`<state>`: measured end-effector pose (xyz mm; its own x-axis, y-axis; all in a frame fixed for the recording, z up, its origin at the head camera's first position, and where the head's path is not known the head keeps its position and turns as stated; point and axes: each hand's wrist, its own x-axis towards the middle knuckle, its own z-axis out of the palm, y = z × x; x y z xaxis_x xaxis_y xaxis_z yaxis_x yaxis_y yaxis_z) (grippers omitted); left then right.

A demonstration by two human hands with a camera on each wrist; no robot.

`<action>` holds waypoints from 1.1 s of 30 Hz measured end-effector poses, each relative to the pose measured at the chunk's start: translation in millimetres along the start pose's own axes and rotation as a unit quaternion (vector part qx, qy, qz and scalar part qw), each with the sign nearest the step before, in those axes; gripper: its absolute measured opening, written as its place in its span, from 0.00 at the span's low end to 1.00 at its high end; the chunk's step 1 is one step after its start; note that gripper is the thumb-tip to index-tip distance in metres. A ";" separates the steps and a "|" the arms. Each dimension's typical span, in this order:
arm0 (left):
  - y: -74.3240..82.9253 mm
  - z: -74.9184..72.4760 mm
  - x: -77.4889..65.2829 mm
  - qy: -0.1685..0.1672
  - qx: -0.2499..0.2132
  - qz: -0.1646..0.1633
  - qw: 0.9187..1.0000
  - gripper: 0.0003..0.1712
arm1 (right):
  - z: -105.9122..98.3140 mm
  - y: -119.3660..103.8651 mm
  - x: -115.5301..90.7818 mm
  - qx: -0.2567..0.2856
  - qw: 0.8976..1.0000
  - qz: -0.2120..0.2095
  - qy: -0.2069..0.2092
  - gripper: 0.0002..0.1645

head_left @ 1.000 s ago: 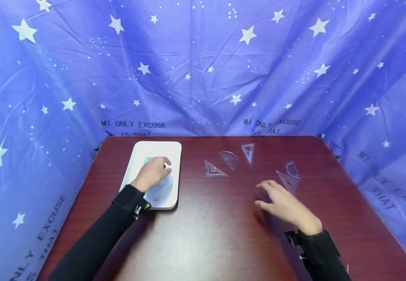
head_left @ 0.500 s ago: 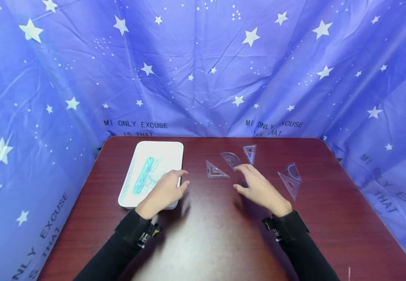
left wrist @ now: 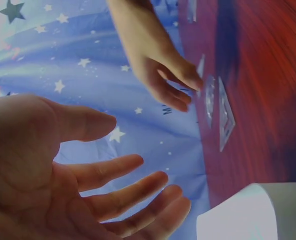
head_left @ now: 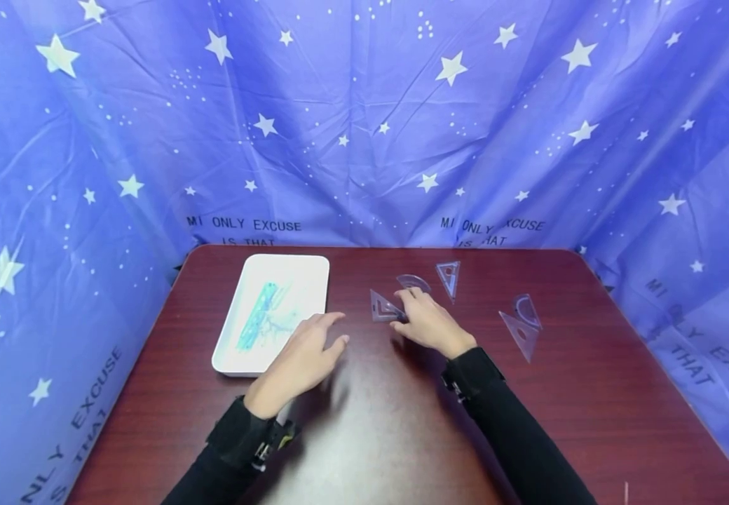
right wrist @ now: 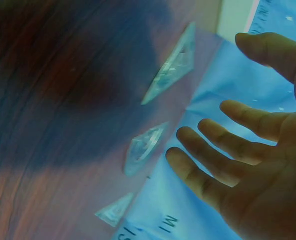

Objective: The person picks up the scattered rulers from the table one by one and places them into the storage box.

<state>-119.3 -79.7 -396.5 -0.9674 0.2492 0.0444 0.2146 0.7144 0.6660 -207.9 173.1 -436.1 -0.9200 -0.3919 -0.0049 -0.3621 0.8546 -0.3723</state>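
Note:
My right hand (head_left: 427, 322) reaches over the middle of the table, its fingertips at the right tip of a clear set square (head_left: 380, 307). A clear protractor (head_left: 410, 280) lies just behind, partly hidden by that hand. In the right wrist view the fingers are spread and relaxed, apart from the set square (right wrist: 175, 62) and protractor (right wrist: 147, 147). My left hand (head_left: 304, 354) hovers at the white tray's (head_left: 304, 264) near right corner, covering part of it. Its fingers extend loosely and hold nothing. A turquoise ruler (head_left: 256, 319) lies in the tray among other clear pieces that are hard to make out.
Another set square (head_left: 448, 278) lies farther back. To the right, a clear set square (head_left: 521, 335) touches or overlaps a small protractor (head_left: 526, 311). A blue starry curtain (head_left: 352, 168) surrounds the back and sides of the dark red table (head_left: 591, 393).
My left hand has left the tray's inside, uncovering the turquoise ruler, and moved right and nearer. The right hand has swept left from the right-hand pieces to the middle set square.

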 end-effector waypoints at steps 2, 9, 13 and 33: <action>3.2 0.4 -1.7 0.004 -0.007 -0.004 1.000 0.27 | 3.8 2.2 6.8 -0.002 1.000 0.012 -0.009 0.39; 8.4 10.1 -6.8 0.018 -0.021 -0.015 0.999 0.28 | 21.9 1.7 26.6 -0.007 0.998 0.056 -0.018 0.42; 8.5 19.5 -6.6 0.040 -0.018 -0.025 0.999 0.27 | 29.7 -6.0 35.1 -0.027 0.995 0.094 0.001 0.48; 9.8 39.6 -8.4 0.082 -0.064 -0.025 0.994 0.25 | 41.2 -15.4 34.5 -0.057 0.985 0.160 0.012 0.44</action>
<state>-103.7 -48.9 -419.9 -0.9877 0.0978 0.1220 0.1563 0.6322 0.7589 -227.8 132.4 -468.8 -0.9927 -0.0887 -0.0817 -0.0660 0.9665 -0.2481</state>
